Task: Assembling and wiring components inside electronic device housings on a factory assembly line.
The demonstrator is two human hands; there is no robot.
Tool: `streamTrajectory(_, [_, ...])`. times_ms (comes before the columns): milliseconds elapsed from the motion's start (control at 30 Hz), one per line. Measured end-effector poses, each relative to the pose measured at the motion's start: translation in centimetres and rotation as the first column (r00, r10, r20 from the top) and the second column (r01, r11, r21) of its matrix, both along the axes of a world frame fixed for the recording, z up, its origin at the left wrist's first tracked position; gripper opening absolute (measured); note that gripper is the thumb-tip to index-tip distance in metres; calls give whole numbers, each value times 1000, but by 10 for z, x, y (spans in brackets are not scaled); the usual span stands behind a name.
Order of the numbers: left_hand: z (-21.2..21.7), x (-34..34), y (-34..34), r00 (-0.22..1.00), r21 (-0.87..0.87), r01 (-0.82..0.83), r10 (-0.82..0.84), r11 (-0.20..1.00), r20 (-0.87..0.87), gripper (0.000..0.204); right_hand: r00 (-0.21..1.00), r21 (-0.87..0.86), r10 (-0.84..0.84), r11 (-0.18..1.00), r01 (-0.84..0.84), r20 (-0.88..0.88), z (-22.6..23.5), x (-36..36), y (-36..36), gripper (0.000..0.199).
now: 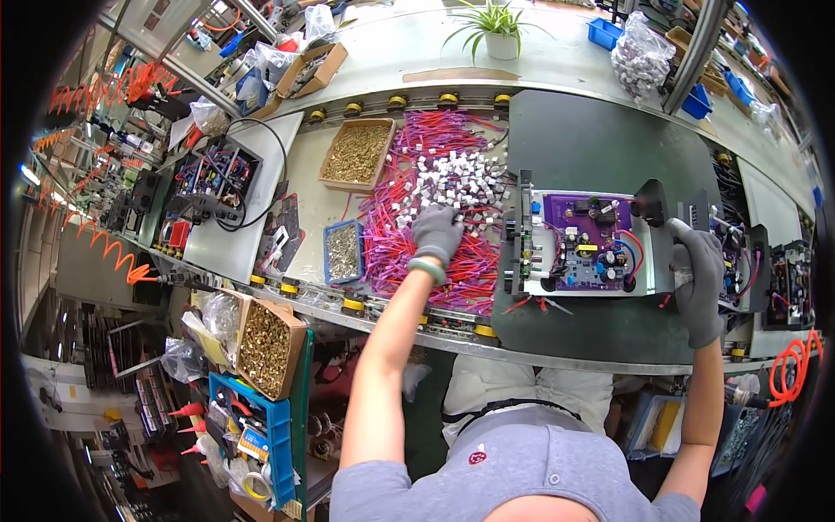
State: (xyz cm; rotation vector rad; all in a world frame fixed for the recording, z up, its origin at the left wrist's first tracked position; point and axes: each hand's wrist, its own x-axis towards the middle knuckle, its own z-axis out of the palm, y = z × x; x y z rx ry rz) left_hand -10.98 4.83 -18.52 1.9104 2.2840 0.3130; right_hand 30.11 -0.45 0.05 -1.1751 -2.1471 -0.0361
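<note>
Left hand (437, 233): gloved in grey, laid palm-down on the heap of wire leads (435, 200); the fingers are curled into the heap, but whether a lead is pinched cannot be told.
Right hand (701, 283): gloved in grey, clenched around a metal-tipped tool (677, 228) at the right edge of the metal chassis (584, 244).
Tool: its long axis is seen running from the fist up and to the left, the tip pointed toward the chassis's upper right corner.
Chassis: set on the dark mat (600, 148) straight ahead of the person, long axis left to right, open side up, with a purple circuit board (581, 237) mounted inside.
Wire leads: pink and red with white connectors, spread across the bench left of the chassis, most strands lying roughly left to right.
Trays: a cardboard tray of brass parts (357, 153) is placed behind the heap; a small blue bin of screws (344, 252) stands just left of it.
Plant: a potted plant (499, 35) stands at the far side.
</note>
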Motion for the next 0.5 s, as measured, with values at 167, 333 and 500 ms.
streamTrajectory(167, [8,-2,26,990,-241,-29,60,970,124,33,1000,1,21,1000,-21,-11,0,1,-1,25])
streamTrajectory(333, [23,-52,8,779,-72,-45,80,996,622,34,1000,38,-15,999,16,-15,1,1,-4,24])
streamTrajectory(500, [68,-61,-35,408,-25,-116,71,993,910,29,999,71,-30,997,31,-25,-1,1,-2,34])
